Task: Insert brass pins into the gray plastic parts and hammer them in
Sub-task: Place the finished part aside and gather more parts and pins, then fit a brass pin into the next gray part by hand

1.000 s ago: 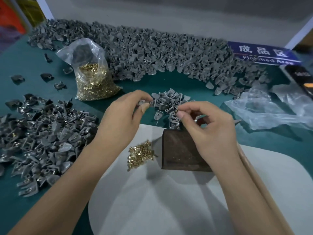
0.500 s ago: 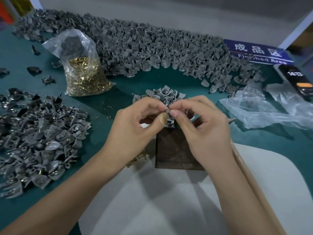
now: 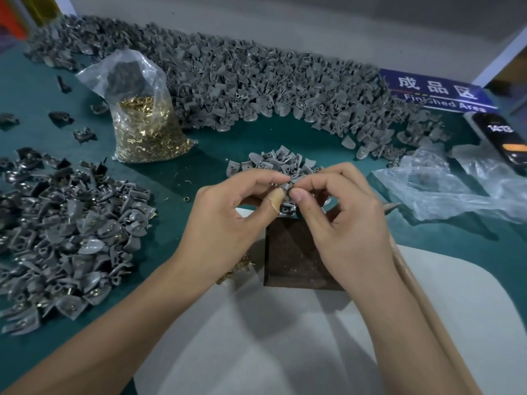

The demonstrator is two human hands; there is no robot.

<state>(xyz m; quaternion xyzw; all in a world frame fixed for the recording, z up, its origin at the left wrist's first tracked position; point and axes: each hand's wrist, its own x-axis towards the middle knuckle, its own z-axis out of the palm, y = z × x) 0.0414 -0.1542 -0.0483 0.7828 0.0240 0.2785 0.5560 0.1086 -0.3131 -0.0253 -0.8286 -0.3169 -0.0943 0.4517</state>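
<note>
While both hands' fingers (image 3: pixel 296 196) pinch gray part (image 3: pixel 286 186), seemingly, block (image 3: pixel 288 252) half-hidden below.

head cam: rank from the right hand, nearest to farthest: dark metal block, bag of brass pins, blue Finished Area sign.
1. Dark brown square metal block: directly under the right hand, partly covered by it.
2. Blue "Finished Area" sign: far right, at the back of the table.
3. Clear plastic bag of brass pins: far left, past the left hand.
</note>
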